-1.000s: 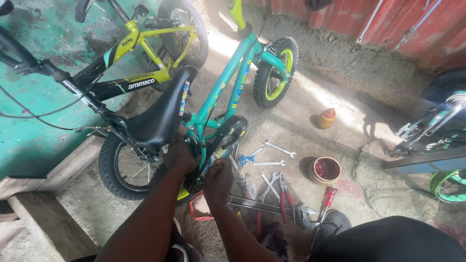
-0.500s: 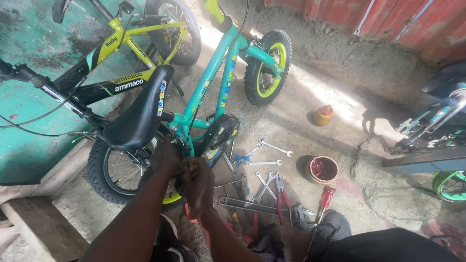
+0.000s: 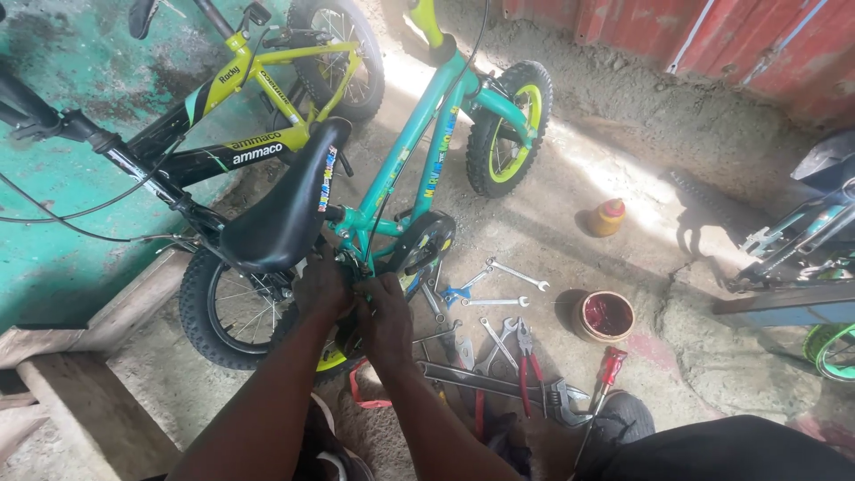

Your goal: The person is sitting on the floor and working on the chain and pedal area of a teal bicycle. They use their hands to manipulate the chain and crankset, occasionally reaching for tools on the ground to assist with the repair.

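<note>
A small teal children's bicycle (image 3: 419, 142) with a black saddle (image 3: 285, 209) and green-rimmed wheels stands in front of me. Both my hands work low on its frame, just under the saddle by the rear wheel (image 3: 227, 312). My left hand (image 3: 322, 287) grips the frame area at the seat post base. Beside it, touching, my right hand (image 3: 385, 312) is closed near the black chain guard (image 3: 420, 245). Whether either hand holds a tool is hidden by the fingers.
A yellow-and-black bicycle (image 3: 258, 98) leans behind the teal one. Several spanners (image 3: 499, 298), red-handled pliers (image 3: 525, 370), a pipe wrench (image 3: 508, 387) and a screwdriver (image 3: 607, 370) lie on the dirt floor. A red-filled tin (image 3: 606, 316), a yellow bottle (image 3: 608, 216), another bike (image 3: 802, 258) at right.
My hands have stayed at the same spot under the saddle, pressed closer together. The view has shifted slightly, bringing the bicycle nearer the centre.
</note>
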